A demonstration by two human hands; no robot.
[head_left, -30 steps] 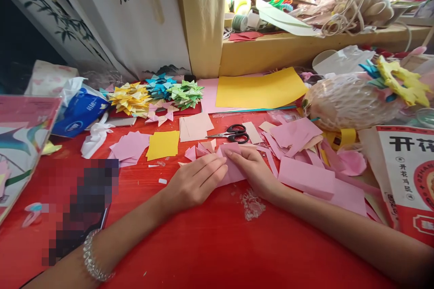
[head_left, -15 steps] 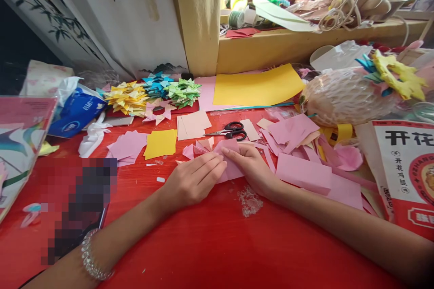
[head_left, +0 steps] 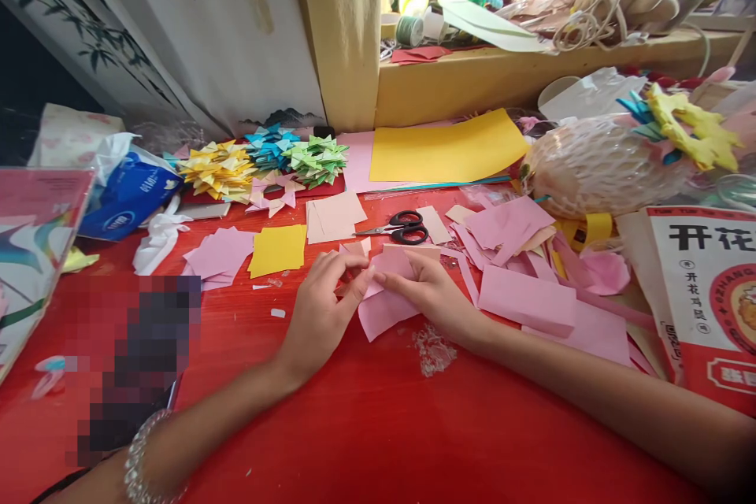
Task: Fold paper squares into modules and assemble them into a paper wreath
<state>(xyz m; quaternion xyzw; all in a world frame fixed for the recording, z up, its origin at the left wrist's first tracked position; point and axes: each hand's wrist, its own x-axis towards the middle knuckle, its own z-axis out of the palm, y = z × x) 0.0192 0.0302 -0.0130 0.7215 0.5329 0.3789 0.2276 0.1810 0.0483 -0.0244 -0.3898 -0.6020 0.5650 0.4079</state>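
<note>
A pink paper square lies on the red table, partly folded, with its near corner pointing toward me. My left hand pinches its left edge with thumb and forefinger. My right hand rests on its right side, with the forefinger pressing the paper where it meets the left fingertips. Black-handled scissors lie just beyond the hands. A yellow square and a stack of pink squares sit to the left.
Folded yellow, blue and green paper pieces are piled at the back. A yellow sheet lies behind the scissors. Pink offcuts spread to the right beside a net-wrapped ball and a printed packet. A tissue pack sits left.
The left hand has lifted from lying flat on the paper and now pinches its edge. The pink paper has opened out toward me. The view shifted slightly.
</note>
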